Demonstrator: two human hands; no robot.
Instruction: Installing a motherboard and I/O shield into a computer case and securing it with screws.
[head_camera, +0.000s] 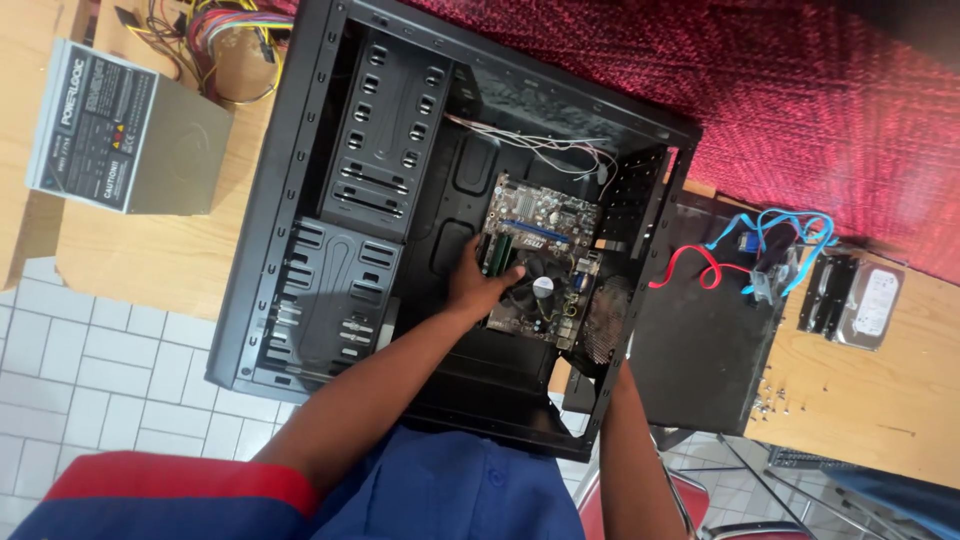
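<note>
- The motherboard (540, 258) sits flat inside the open black computer case (300, 200), toward the rear corner next to the perforated back panel, with thin white wires (540, 140) trailing just above it.
- Left hand (478, 280) is down in the case, fingers loosely curled with the tips resting on the board's edge right beside the CPU cooler fan (540, 290). Looks like touching or steadying rather than a firm pinch, nothing lifted.
- Right hand is out of sight; only the right forearm (630, 450) shows, running up behind the case's rear wall, so I can't tell if it's open or gripping anything.
- Handling-wise, I'd call the board light and stiff but pretty fragile: thin, loaded with small components and solder points. Best held by its bare edges, never by the cooler or the slots, and kept level so it doesn't flex.
- The case itself looks heavy, rigid sheet metal, with edges probably sharp-ish.
- Around it on the wooden tabletop (150, 250): a grey power supply (125, 130) with its cable bundle, a hard drive (865, 300), red and blue data cables (760, 245).
</note>
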